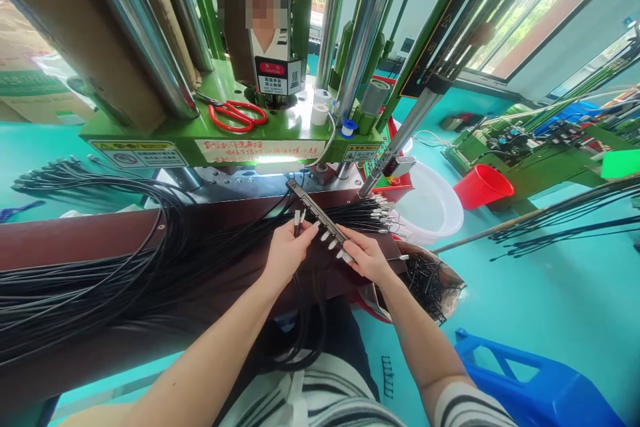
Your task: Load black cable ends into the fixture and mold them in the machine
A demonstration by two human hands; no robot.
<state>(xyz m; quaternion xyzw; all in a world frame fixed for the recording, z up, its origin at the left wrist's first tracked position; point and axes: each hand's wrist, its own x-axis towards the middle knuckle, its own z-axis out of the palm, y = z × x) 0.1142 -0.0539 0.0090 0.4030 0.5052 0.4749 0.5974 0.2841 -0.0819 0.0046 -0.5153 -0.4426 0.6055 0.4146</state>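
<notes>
My right hand (367, 255) is closed round the lower end of a long metal mould bar (316, 211), which slants up and left over the table. Several silver cable connectors (334, 244) sit along the near side of the bar. Fingers of my left hand (286, 248) pinch a few black cables with silver ends (299, 216), and the fingertips are at the bar's middle. Those cables hang down over my lap. Just beyond the bar lies a bundle of black cables with metal ends (373, 215).
A green press (300, 130) stands ahead, with red-handled scissors (237, 117) on it. Many black cables (125, 274) cover the table's left. At right are a white basin (435, 214), a red bucket (483, 187), a bag of black scraps (425, 284) and a blue stool (540, 380).
</notes>
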